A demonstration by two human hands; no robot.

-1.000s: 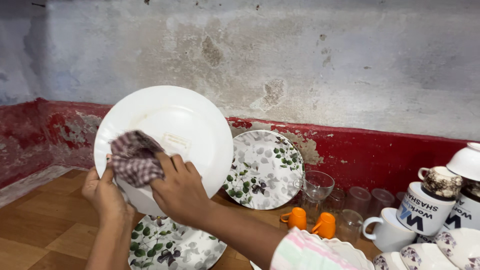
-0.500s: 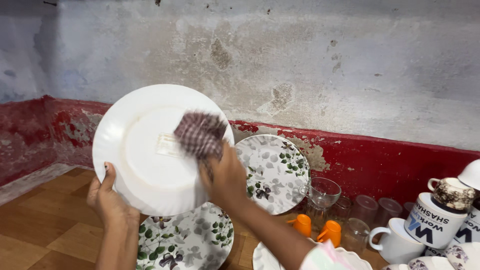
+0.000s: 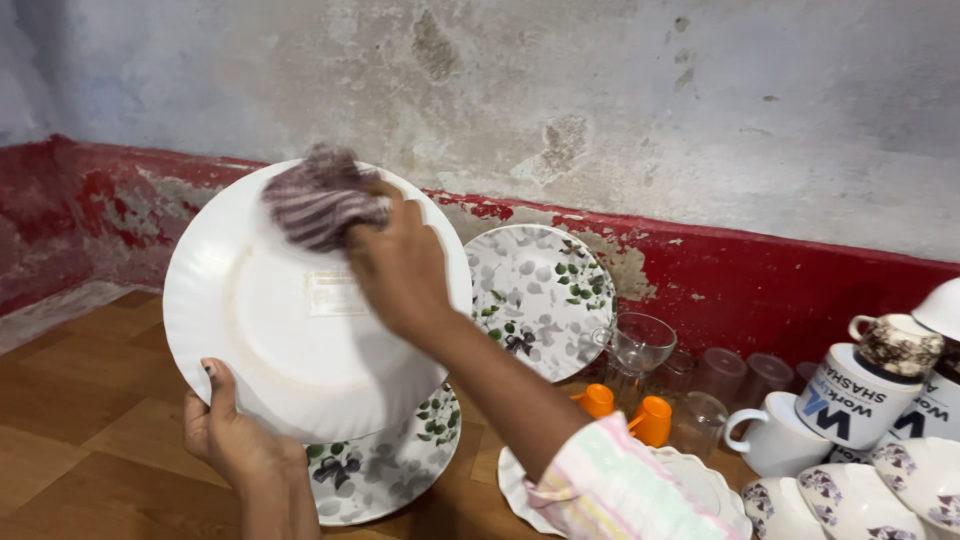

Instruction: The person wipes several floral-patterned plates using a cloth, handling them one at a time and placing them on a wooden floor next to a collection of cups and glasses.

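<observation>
My left hand (image 3: 238,432) grips the lower left rim of a large white plate (image 3: 270,330), held upright with its underside toward me. My right hand (image 3: 400,262) presses a checked dark-and-white cloth (image 3: 318,203) against the upper part of that plate. A pale striped sleeve (image 3: 612,488) covers my right forearm. Below the held plate lies a plate with a green leaf pattern (image 3: 385,465) on the wooden surface.
Another leaf-patterned plate (image 3: 540,295) leans against the red wall base. To the right stand a clear glass bowl (image 3: 640,343), two small orange cups (image 3: 628,412), several glasses, white mugs (image 3: 855,398), patterned cups and a white scalloped dish (image 3: 700,480). Wooden surface (image 3: 70,420) on the left.
My right hand with the cloth has swept from the plate's lower left, across to its right, and now to its upper middle. The camera has moved closer; my left hand keeps its hold.
</observation>
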